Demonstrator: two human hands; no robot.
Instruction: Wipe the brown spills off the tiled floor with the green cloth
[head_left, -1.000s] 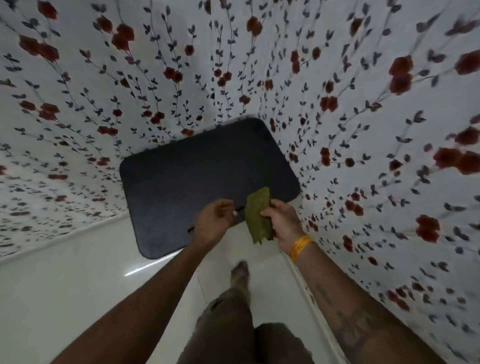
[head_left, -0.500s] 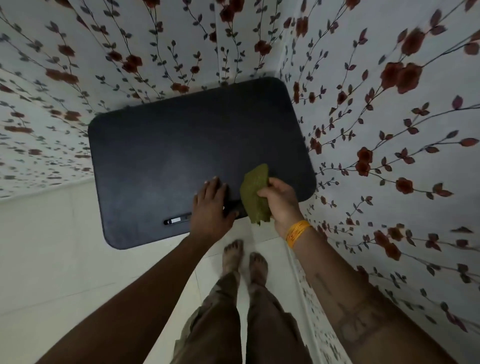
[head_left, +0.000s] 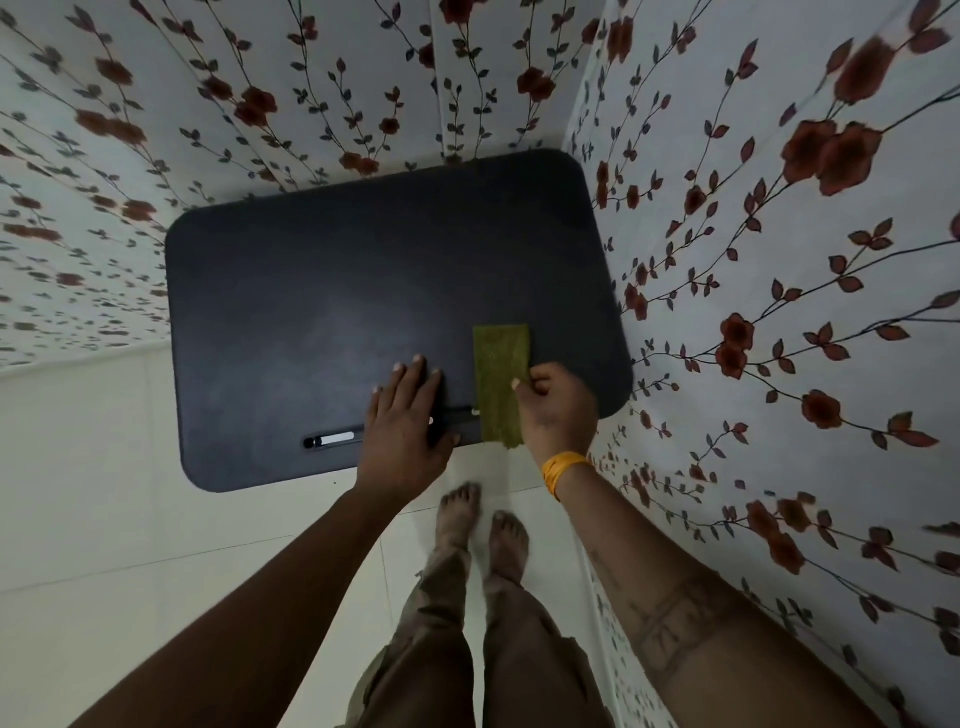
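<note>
Here's the folded olive-green cloth (head_left: 501, 382), lying flat as a long strip on the dark rounded-corner worktop (head_left: 322, 291), its near end hanging just over the front edge. It looks thin, limp and light, so it should bunch and drape the moment it's lifted; best taken along that near long edge, where it overhangs, or gathered into the palm. The right hand (head_left: 556, 410), yellow band at the wrist, sits on the cloth's right edge with fingers curled, grip closed, pinching the fabric between thumb and fingertips. The left hand (head_left: 408, 415) lies palm-down on the worktop just beside the cloth, fingers spread and flat, gripping nothing, covering part of a black-and-white pen (head_left: 332, 440). Both forearms reach forward and down from the body, bare feet on the pale tiled floor (head_left: 104, 493) below. No brown spills visible on the floor from here, so wiping looks not yet begun.
</note>
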